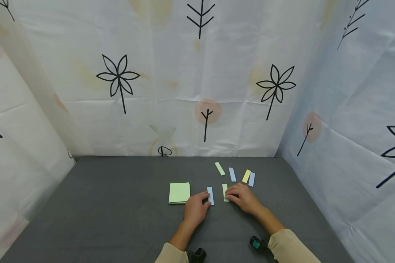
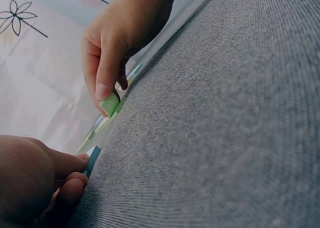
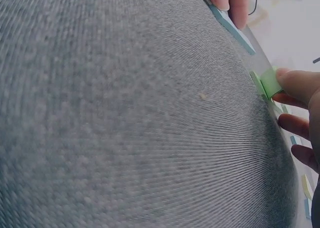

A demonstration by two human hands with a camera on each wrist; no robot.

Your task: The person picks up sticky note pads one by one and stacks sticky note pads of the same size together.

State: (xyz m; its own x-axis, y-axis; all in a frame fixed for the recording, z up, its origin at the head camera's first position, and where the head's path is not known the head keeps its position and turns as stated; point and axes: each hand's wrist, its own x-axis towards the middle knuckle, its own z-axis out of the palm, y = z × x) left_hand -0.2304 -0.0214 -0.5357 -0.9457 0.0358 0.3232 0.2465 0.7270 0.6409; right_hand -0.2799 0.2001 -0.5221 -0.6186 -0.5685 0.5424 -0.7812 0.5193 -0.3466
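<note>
A narrow blue sticky-note strip [image 1: 210,196] lies on the grey table, just right of a square green sticky-note pad [image 1: 179,193]. My left hand [image 1: 196,209] holds the blue strip by its left side with thumb and forefinger. To the right of it, a narrow light-green sticky-note strip [image 1: 225,190] lies on the table. My right hand [image 1: 244,197] pinches a bent-up green piece of that strip between thumb and forefinger. The raised green piece [image 3: 270,82] stands up from the strip in the right wrist view.
Behind the right hand lie a green strip [image 1: 219,168], a blue strip [image 1: 232,174], and a yellow strip [image 1: 246,176] beside another blue strip [image 1: 251,179]. A patterned white cloth [image 1: 171,84] hangs along the table's back and sides.
</note>
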